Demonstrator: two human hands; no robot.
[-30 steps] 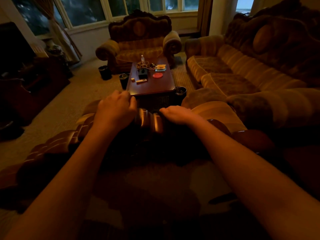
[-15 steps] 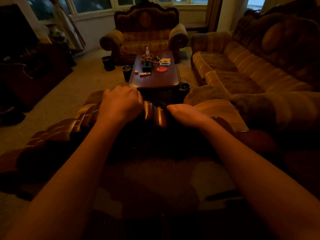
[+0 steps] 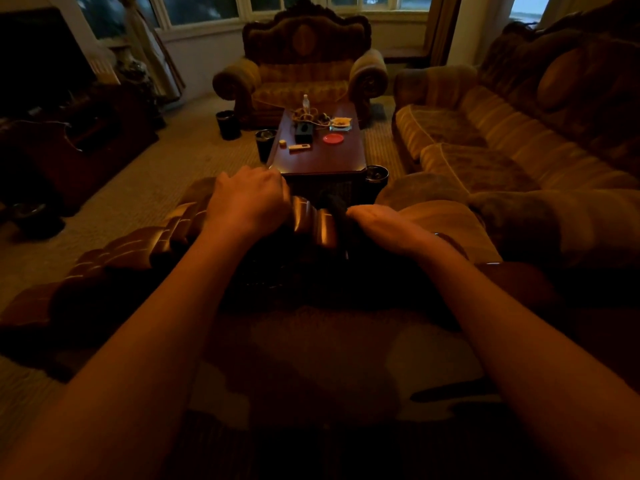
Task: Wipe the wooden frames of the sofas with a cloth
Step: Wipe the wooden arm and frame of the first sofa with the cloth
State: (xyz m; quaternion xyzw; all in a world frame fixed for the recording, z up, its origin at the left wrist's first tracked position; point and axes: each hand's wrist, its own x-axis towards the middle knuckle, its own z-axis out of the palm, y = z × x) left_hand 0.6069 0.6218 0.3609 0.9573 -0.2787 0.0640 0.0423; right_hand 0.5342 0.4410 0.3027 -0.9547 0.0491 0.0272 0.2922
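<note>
- The left hand [image 3: 247, 199] is curled, its fingers folded over the far edge of the carved wooden frame [image 3: 311, 221]; whether they hold anything I cannot tell.
- The right hand [image 3: 382, 225] lies just right of the crest, its fingers pressed together on a dark cloth [image 3: 334, 204] draped over the frame.
- Wiping this crest seems in hand.
- Next, the cloth wants dragging along the scalloped rail left of the crest.
- Beyond the frame stands the desk [image 3: 346, 157].

Coffee table [image 3: 341, 157] holds red dish [image 3: 333, 138] (also a bottle [image 3: 305, 101]).
</note>
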